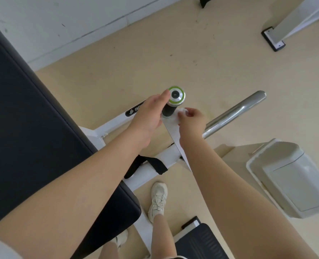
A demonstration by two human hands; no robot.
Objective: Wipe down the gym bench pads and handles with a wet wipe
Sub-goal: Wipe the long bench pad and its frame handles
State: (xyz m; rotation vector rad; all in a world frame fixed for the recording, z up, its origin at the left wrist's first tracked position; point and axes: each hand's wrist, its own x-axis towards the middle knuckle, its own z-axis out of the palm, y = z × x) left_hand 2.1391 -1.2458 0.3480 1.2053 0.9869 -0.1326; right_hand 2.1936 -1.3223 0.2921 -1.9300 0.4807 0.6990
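White crumpled wipe point(183, 111) pinched by right hand point(191, 120) beside black cylindrical handle point(170, 107).

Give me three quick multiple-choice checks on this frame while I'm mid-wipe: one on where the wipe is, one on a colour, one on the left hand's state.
1. Where is the wet wipe?
A. on the black pad
B. pinched in the right hand beside the handle's base
C. on the floor

2. What colour is the ring on the handle's end cap?
A. red
B. blue
C. green

3. How is the left hand?
A. fingers straight against the handle
B. clenched in a fist away from the handle
C. out of view

Answers: 1 B, the right hand pinches white material by the handle; 2 C, a green ring circles the silver cap; 3 A, its fingers lie extended along the grip.
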